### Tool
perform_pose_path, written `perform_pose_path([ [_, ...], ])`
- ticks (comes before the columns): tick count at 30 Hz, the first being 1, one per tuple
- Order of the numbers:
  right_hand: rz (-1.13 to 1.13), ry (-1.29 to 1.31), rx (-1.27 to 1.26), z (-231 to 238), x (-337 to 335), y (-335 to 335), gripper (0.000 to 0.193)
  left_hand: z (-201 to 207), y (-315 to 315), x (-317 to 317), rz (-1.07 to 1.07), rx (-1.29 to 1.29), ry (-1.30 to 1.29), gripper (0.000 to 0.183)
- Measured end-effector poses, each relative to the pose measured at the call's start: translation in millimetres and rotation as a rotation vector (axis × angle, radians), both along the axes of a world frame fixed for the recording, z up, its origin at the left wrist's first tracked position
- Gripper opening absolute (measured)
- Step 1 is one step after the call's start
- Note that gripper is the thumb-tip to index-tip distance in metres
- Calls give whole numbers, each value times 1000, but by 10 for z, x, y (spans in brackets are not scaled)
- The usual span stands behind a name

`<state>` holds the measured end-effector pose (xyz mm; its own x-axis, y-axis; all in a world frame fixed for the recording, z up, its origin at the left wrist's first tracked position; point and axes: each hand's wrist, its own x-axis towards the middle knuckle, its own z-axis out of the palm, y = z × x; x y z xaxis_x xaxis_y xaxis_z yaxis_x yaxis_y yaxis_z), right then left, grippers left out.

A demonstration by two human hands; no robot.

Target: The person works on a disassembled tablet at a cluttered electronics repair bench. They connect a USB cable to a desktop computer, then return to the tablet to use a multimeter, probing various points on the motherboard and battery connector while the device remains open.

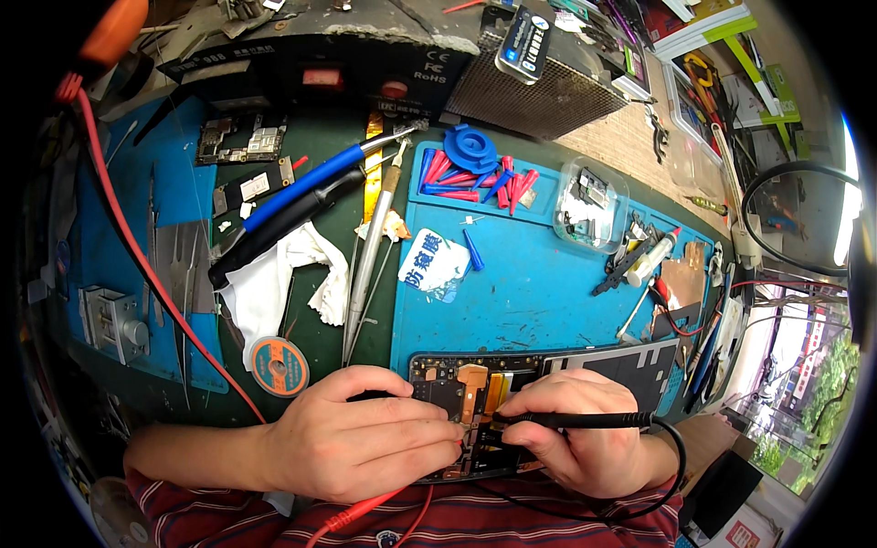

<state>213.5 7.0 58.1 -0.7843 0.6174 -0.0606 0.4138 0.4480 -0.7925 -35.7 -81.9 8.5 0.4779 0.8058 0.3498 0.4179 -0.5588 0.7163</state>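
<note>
Beyond striped shirt (512, 530): grasping black test probe (594, 420) in right hand (589, 449), mostly hidden red test probe (370, 505) in left hand (365, 443), over opened smartphone (443, 397)

The mat (521, 315) is coloured blue, the probe (585, 421) is coloured black, and the dark red shirt (219, 513) is striped with white
</note>
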Motion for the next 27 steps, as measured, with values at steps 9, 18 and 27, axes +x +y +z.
perform_pose_path([
  [9, -8, 6, -3, -5, 14, -6, 23, 1, 11, 11, -6, 4, 1, 15],
  [18, -47, -138, 14, 97, -48, -55, 15, 1, 1, -28, -30, 77, -30, 25],
  [27, -90, -290, -50, 202, -169, -31, 22, 2, -67, 9, -11, 68, -127, 15],
])
